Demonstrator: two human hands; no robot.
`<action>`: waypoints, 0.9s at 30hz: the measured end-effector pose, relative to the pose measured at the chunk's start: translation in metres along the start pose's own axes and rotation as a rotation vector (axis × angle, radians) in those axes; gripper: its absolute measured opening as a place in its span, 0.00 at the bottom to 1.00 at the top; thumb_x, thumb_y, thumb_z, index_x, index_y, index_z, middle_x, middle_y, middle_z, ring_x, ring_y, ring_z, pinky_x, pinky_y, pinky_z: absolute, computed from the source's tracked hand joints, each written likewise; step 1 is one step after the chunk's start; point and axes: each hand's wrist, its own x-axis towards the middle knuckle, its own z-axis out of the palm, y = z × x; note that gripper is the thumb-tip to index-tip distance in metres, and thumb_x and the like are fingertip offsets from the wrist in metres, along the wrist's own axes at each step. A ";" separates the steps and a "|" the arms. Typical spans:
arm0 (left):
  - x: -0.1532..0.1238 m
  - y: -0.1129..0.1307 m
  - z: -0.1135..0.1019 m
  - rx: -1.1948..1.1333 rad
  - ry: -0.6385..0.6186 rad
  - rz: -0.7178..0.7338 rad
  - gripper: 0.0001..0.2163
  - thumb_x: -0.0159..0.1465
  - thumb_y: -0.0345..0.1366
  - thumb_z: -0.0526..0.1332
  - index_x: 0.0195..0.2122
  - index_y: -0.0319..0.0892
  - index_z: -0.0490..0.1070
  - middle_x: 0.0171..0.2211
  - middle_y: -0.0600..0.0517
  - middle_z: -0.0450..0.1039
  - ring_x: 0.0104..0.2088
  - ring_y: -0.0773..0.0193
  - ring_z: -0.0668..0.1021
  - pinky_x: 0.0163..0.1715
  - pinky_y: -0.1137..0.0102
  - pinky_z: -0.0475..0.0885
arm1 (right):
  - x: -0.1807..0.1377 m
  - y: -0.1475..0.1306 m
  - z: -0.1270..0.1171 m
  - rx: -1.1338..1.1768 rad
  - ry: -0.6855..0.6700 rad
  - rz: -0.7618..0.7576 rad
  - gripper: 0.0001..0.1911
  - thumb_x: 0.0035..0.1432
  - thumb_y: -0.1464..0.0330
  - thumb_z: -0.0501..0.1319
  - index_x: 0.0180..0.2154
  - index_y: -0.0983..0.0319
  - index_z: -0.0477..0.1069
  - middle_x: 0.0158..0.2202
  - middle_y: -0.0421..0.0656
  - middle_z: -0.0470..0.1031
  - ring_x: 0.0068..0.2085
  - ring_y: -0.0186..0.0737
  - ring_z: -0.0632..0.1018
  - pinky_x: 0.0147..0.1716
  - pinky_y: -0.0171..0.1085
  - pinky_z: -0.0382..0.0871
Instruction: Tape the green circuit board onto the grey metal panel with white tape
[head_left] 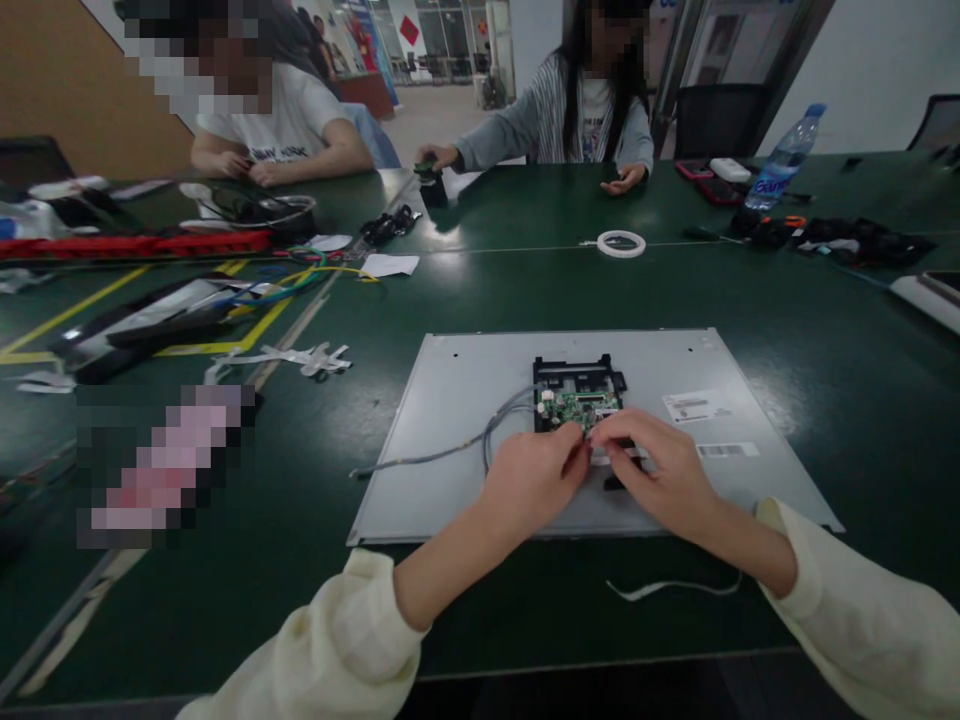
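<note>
A grey metal panel [465, 400] lies flat on the green table [825, 340] in front of me. A black frame [574, 372] sits on it with a small green circuit board [577, 407] inside. Grey wires [450, 452] run from the board off the panel's left edge. My left hand [529, 480] and my right hand [656, 470] meet at the board's near edge, both with fingers pinched together on something small I cannot make out. A white label [694, 406] is stuck to the panel's right part.
Two other people sit across the table, their hands on it. A tape ring [621, 243], a water bottle [784, 158], phones and black items lie at the far right. Cables, a red strip [135, 244] and white scraps lie at the left. A white strip [675, 588] lies near my right sleeve.
</note>
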 end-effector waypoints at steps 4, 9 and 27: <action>-0.009 0.012 -0.005 -0.060 -0.003 0.575 0.13 0.66 0.44 0.50 0.32 0.40 0.67 0.26 0.51 0.70 0.26 0.65 0.71 0.24 0.70 0.60 | 0.001 -0.002 -0.010 -0.022 0.102 -0.008 0.09 0.58 0.76 0.53 0.37 0.60 0.69 0.37 0.42 0.74 0.40 0.37 0.74 0.41 0.39 0.67; -0.014 0.027 -0.004 -0.060 -0.116 0.845 0.14 0.60 0.49 0.60 0.33 0.41 0.68 0.32 0.50 0.70 0.34 0.61 0.71 0.31 0.66 0.63 | 0.005 0.005 -0.021 0.071 0.197 0.129 0.08 0.58 0.75 0.54 0.36 0.60 0.70 0.35 0.42 0.74 0.39 0.37 0.74 0.39 0.39 0.68; -0.008 -0.021 -0.049 0.336 0.520 0.779 0.08 0.63 0.27 0.57 0.43 0.36 0.71 0.39 0.44 0.78 0.39 0.60 0.79 0.35 0.67 0.75 | 0.008 -0.001 -0.030 0.932 -0.491 0.732 0.20 0.59 0.55 0.57 0.40 0.65 0.74 0.29 0.44 0.76 0.27 0.32 0.76 0.23 0.30 0.65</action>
